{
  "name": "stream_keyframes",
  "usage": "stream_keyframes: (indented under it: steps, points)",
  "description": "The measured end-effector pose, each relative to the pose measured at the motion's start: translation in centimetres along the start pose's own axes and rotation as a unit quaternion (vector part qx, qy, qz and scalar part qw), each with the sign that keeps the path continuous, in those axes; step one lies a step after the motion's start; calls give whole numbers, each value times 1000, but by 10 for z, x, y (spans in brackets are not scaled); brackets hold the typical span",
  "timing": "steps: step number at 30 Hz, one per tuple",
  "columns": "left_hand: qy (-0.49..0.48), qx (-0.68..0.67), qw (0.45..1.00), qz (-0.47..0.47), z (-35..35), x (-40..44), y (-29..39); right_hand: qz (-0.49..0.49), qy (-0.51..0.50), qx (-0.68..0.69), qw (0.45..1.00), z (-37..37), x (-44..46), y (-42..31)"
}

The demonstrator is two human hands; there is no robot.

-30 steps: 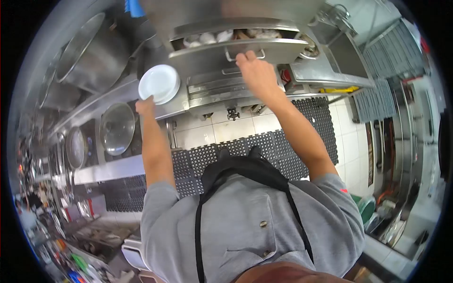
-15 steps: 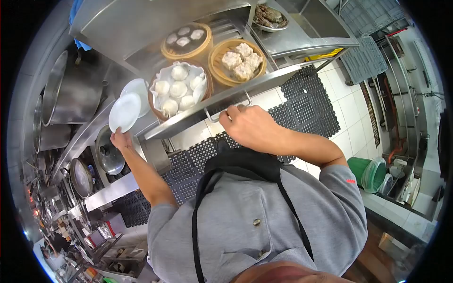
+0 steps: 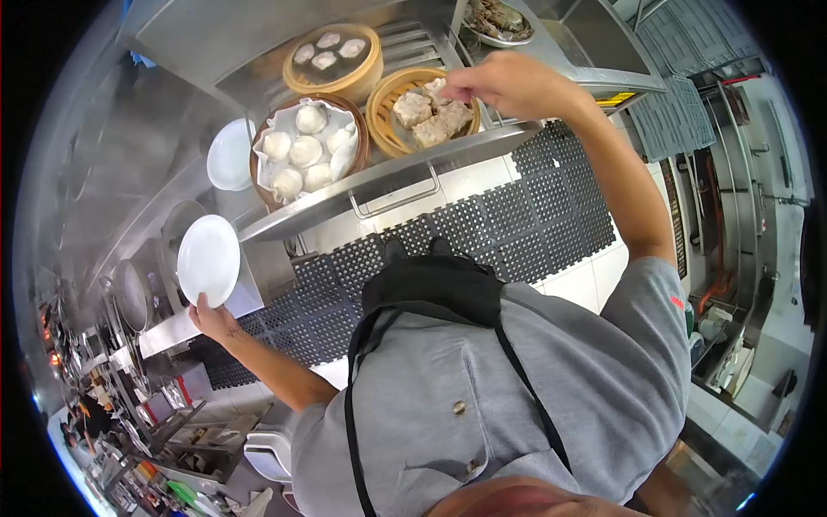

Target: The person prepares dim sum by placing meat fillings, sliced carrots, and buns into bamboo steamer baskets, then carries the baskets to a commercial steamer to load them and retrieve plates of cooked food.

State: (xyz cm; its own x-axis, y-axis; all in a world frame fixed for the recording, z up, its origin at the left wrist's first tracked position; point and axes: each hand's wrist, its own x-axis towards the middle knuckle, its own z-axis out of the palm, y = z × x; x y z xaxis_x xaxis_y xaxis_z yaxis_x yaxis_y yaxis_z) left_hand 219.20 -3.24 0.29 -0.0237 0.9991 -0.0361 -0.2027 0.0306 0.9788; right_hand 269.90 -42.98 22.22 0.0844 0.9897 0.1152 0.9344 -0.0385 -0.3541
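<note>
My left hand grips the lower edge of a white plate, holding it out to the left of the steamer drawer. Over the right-hand bamboo steamer, my right hand has its fingers curled together at the siu mai. Whether the fingertips pinch a dumpling is hidden. To the left sits a steamer with white buns on a paper liner. Behind it, another bamboo steamer holds several small pale dumplings.
Another white plate rests left of the buns. A metal handle projects from the drawer front. A dish of brown food stands on the steel counter behind. Black perforated mats cover part of the tiled floor.
My right hand has left the drawer handle and moved up and right to the siu mai. My left hand has carried the plate down and left, away from the other plate.
</note>
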Motion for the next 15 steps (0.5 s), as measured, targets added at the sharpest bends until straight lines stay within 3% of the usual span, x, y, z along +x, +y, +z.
stream_keyframes:
  steps: [7, 10, 12, 15]
  points:
    - [74, 31, 996, -24, -39, -45, -5, 10, -14, -30, 999, 1, 2, -2]
    - [86, 20, 996, -30, -43, -58, -13, -3, 36, 28, 999, -7, 3, 3]
    - [89, 13, 995, -42, -45, -63, -17, -64, 66, -37, 995, -10, 7, 7]
    - [85, 6, 995, -47, -46, -63, -25, -41, 9, -146, 988, -6, 20, -21]
